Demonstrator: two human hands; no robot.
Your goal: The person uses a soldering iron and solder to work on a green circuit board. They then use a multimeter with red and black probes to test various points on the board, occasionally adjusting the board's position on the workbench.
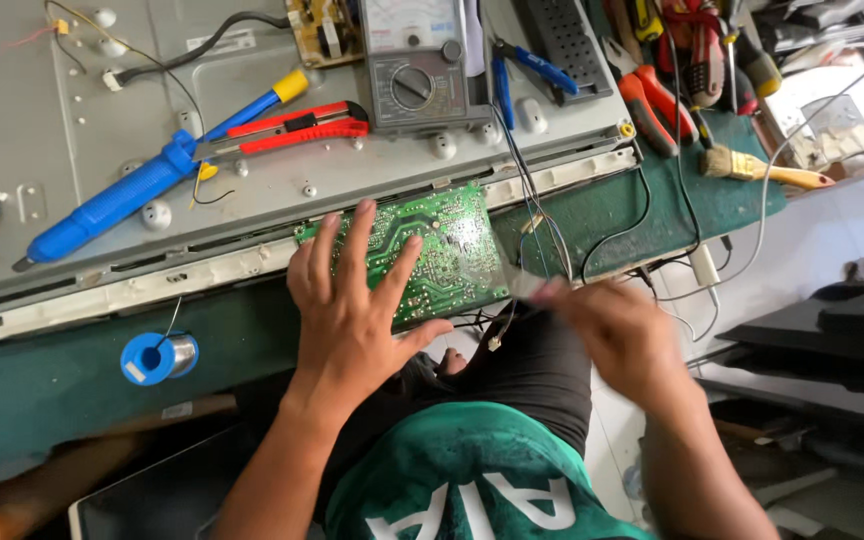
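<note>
Left hand (357, 300) lies flat on the green circuit board (452, 250), fingers (356, 235) spread wide, palm down, pressing it at the near edge of the bench. The board sits solder side up, partly on the grey metal panel (102, 130), partly over the green bench top (52, 380).

Right hand (617, 330) is motion-blurred just right of the board; the fingers look bunched around something thin, but I cannot tell what or how firmly. Thin wires (532, 200) run from the multimeter (414, 62) down towards that hand, crossing the board's right edge.

Around: blue desoldering pump (112, 200) and red utility knife (297, 127) on the panel, blue-handled pliers (527, 70), red-handled pliers (657, 105), paintbrush (762, 168) at right, solder spool (159, 357) on the bench left of the forearm.

The left palm hides the board's near-left part. A second small board (324, 30) is cut off at the top edge. The tool heap top right is too cluttered to sort out.
</note>
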